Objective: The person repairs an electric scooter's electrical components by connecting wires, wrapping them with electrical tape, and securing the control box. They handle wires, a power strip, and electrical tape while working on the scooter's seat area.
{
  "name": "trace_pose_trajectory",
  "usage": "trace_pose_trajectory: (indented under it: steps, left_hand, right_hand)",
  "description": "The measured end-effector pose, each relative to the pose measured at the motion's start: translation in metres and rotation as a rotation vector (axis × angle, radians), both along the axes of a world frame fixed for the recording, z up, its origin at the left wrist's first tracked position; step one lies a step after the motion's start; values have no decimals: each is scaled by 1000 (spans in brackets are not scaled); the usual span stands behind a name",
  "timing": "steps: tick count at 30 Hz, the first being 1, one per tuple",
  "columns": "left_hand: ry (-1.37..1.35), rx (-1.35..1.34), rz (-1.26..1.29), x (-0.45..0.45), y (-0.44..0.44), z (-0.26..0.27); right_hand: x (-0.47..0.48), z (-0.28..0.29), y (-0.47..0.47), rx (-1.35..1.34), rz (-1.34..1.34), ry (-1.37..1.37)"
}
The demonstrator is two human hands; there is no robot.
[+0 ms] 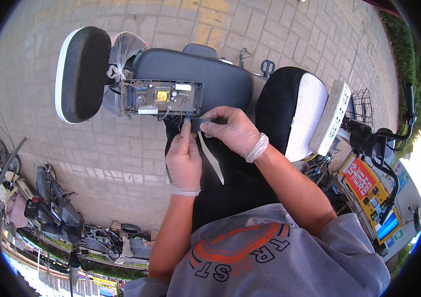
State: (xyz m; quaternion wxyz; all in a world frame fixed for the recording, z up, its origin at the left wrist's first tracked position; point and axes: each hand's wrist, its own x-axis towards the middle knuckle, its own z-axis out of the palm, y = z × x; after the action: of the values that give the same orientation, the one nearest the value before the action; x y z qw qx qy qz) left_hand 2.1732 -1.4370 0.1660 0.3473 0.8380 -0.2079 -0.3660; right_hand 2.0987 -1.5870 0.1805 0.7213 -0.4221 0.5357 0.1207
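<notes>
An opened charger case (199,102) with a bared circuit board (149,98) rests at the edge of a dark scooter seat (195,68). A yellow-wrapped transformer (162,96) sits mid-board. Thin blue and dark wires (188,114) run from the case's near edge down to my gloved left hand (185,161), whose fingertips pinch them. Between both hands stretches a flat black strip (196,124), which looks like electrical tape. My gloved right hand (234,130) grips its right end between thumb and fingers. Fingers hide the exact spot where tape and wires meet.
A backrest (86,74) stands left, beside a knotted clear plastic bag (121,55). To the right are a black-and-white seat (288,107), a socket strip (331,120) and handlebars (385,137). Scrap scooter parts (58,200) lie on the paving at lower left.
</notes>
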Motion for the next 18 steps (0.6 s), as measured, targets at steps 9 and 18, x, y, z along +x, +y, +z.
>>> trace_pose_trajectory:
  steps: [9,18]
  left_hand:
    - [110,-51,57,-1,3,-7]
    - [453,-167,436,-8,4,-7]
  right_hand:
    - [-1,0,3,16,-60,-43]
    - [-19,-10,5,568,-450,-285]
